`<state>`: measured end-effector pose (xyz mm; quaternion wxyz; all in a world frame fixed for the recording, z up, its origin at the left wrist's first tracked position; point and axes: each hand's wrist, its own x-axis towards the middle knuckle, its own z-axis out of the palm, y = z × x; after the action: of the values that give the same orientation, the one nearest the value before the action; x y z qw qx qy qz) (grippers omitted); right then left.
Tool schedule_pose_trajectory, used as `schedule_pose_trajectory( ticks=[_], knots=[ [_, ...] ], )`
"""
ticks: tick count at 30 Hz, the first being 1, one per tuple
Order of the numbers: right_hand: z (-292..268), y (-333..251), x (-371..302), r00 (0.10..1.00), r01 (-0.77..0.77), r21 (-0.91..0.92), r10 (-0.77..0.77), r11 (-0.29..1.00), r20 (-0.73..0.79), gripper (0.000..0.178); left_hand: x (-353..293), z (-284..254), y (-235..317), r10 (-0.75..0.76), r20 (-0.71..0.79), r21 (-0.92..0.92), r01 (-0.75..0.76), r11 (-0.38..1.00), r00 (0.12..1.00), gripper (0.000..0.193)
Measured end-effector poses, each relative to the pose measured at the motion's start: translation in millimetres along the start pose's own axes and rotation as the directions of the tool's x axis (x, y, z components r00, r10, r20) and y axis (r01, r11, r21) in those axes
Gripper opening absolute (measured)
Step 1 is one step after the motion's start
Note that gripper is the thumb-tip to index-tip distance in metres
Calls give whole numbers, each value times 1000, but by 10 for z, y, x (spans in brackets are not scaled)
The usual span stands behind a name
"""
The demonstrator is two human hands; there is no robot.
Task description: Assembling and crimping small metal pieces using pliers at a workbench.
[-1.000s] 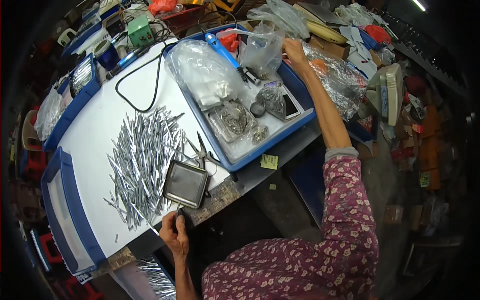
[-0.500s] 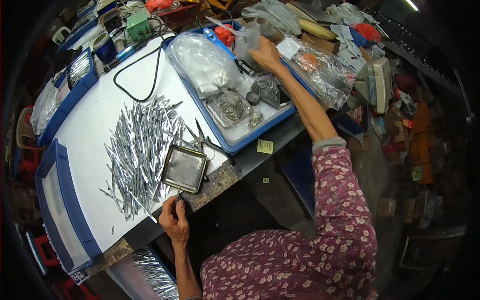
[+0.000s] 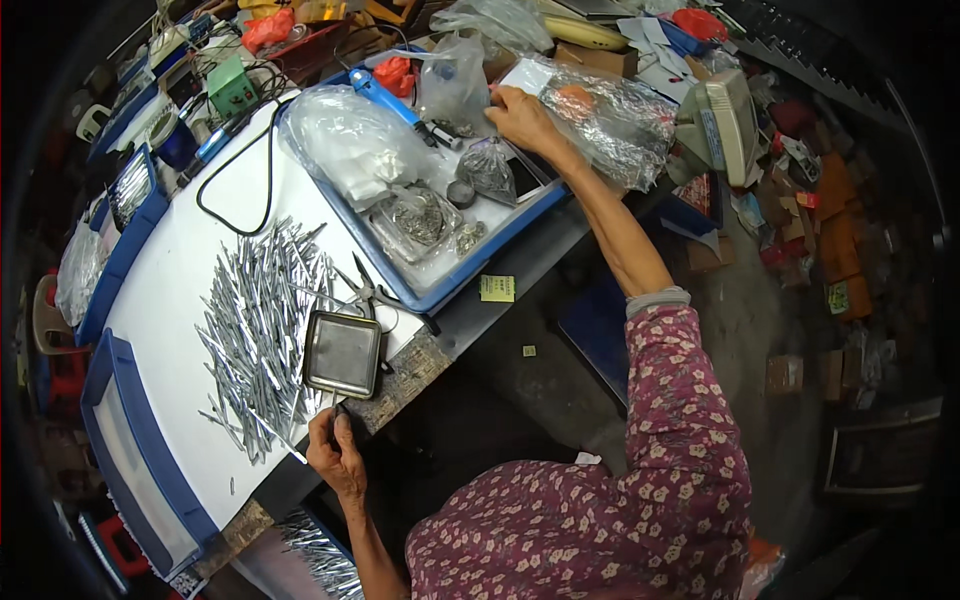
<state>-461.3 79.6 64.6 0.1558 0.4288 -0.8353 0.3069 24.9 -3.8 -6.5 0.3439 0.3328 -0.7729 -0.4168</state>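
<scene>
At the table's front edge, my left hand is closed in a pinch. A small, dark, thin piece shows at its fingertips, too small to name. Just beyond it lies a shallow square metal tin, with pliers behind. A heap of thin silvery metal strips spreads to the left. My right hand reaches over the far right side of a blue tray. Its curled fingers are at the edge of a clear plastic bag; the fingertips are partly hidden.
The tray holds a large bag of white pieces, a blue-handled tool and bags of small metal parts. A black cable loops across the white tabletop. An empty-looking blue tray stands at left, a scale at right.
The plastic bag has come down from its raised position into the tray, and my right hand has lowered with it. The view has shifted slightly. My left hand keeps its pinch near the tin.
</scene>
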Motion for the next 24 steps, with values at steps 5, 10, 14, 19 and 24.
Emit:
schedule_pose_trajectory(
  ticks=[5,10,14,19,24],
  knots=[
    [-126,-307,-321,911,-157,160,80,975,404,30,-5,6,-25,-32,-27,-17,32,999,999,15],
    [-18,-307,-336,992,-36,132,20,991,122,28,21,39,14,3,-33,-19,-4,1000,999,12],
    [-246,-212,-116,999,34,233,-27,972,-32,21,13,26,-13,-6,-29,-40,5,999,1000,10],
    [-290,-210,-225,994,-6,213,-17,977,108,24,-5,4,-28,-18,-38,-55,16,998,999,11],
    [-225,-344,-552,977,132,-303,-176,944,-123,27,4,-24,-35,-29,24,-113,31,993,999,13]
  ],
)
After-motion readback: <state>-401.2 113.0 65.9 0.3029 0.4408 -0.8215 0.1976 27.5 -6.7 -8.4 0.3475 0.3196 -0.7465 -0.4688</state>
